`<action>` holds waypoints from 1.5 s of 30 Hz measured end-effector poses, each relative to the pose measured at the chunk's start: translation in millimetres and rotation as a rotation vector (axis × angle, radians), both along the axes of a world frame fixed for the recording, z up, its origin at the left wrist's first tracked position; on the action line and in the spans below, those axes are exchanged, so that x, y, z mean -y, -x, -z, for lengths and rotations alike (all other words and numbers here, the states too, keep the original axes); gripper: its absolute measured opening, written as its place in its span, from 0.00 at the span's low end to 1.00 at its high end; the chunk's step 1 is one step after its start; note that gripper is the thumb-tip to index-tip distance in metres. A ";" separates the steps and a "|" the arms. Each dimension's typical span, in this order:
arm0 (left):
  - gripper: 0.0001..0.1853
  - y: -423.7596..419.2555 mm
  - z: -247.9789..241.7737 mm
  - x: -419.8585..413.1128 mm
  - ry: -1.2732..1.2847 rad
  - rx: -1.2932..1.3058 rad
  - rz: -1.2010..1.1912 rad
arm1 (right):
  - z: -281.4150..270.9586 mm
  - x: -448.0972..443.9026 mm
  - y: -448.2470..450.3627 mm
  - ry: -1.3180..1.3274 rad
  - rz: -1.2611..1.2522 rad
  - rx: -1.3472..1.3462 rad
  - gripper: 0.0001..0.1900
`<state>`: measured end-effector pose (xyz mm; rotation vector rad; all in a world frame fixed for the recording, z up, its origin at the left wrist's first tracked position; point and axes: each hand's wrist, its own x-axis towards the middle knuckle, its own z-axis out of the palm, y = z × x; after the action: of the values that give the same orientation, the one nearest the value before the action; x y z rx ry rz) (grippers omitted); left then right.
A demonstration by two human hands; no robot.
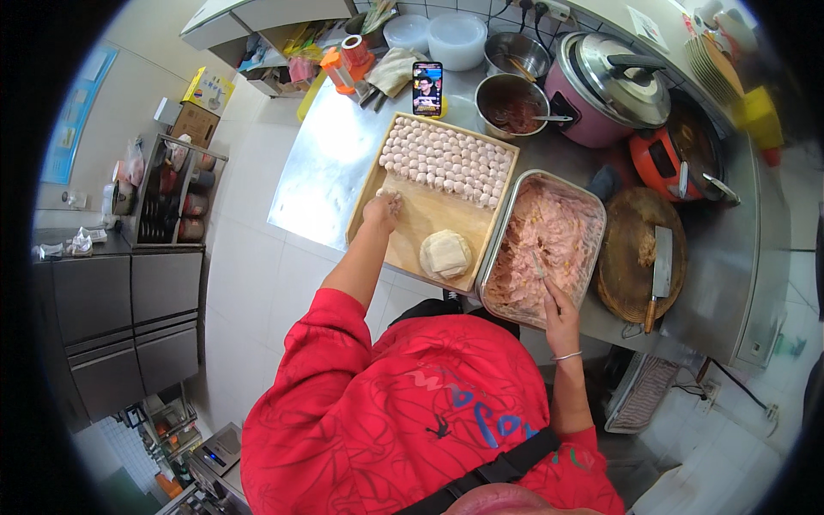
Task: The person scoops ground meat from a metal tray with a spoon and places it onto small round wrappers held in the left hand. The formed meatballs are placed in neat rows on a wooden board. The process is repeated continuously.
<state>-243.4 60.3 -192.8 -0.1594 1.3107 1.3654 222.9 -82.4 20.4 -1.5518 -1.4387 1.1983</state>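
My left hand (384, 211) is over the left part of a wooden tray (412, 235), its fingers curled around a small pale dumpling (386, 192), partly hidden by them. Just beyond it, tight rows of small filled dumplings (444, 158) cover the tray's far half. A stack of thin dough wrappers (445, 254) lies at the tray's near right. In my right hand (561, 314) is a thin spreading utensil (538, 265), its tip down in pink minced meat filling (547, 225). That filling lies in a rectangular metal pan (597, 222) beside the tray.
Right of the pan, a cleaver (662, 264) rests on a round wooden chopping board (618, 257). Behind stand a pot of dark red sauce (512, 106), a pink pressure cooker (579, 96) and an orange cooker (656, 161). A phone (427, 90) stands upright behind the tray on the steel table (322, 167).
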 end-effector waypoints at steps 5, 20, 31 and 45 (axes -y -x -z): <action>0.11 -11.5 -12.9 -25.7 0.286 -0.289 -0.109 | -0.6 0.8 -0.7 0.030 -0.010 0.020 0.18; 0.14 -27.8 -10.7 -75.0 0.330 -0.675 -0.208 | 3.3 4.0 -1.4 0.074 -0.017 0.069 0.18; 0.17 -35.4 -15.6 -83.6 0.187 -0.490 -0.438 | 7.5 5.0 -3.8 0.122 -0.027 0.047 0.18; 0.12 -119.7 -79.1 60.2 -0.528 -1.324 1.159 | 20.9 6.9 -10.5 0.063 0.007 0.013 0.18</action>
<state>-123.7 0.0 -113.6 1.8413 1.4950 0.5999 233.5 -89.3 -0.5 -1.6083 -1.4151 1.2423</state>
